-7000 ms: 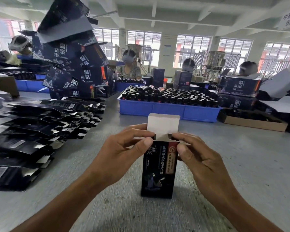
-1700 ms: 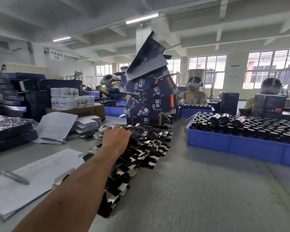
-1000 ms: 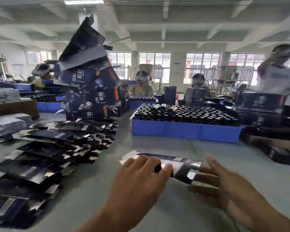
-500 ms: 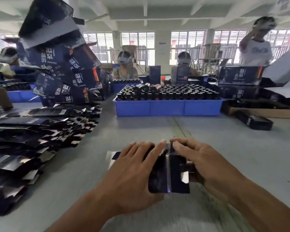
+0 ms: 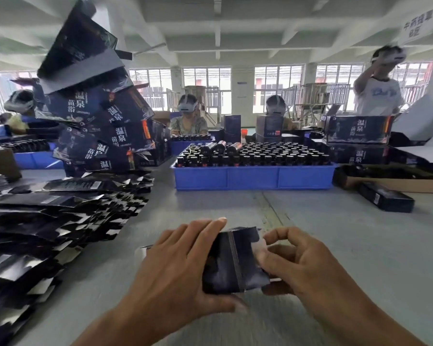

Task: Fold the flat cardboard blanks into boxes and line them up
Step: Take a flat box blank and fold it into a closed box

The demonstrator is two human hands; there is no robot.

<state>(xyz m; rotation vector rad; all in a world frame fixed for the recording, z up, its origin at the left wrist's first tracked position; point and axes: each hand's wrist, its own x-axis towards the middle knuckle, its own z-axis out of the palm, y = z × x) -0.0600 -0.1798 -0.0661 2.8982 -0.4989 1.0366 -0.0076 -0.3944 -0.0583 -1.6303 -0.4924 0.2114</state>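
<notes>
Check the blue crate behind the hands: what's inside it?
The blue crate holds rows of upright dark-capped bottles; three more bottles lie on their sides on top. The crate wall hides the bottles' lower parts and the crate floor.

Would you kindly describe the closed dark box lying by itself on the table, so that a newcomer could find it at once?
Start at the long blue plastic crate of dark bottles across the grey table. To its right sits a shallow brown cardboard tray. Just in front of that tray lies the small closed black cardboard box, flat on its side and alone, unlike the loose pile of flat black blanks on the far left.
</notes>
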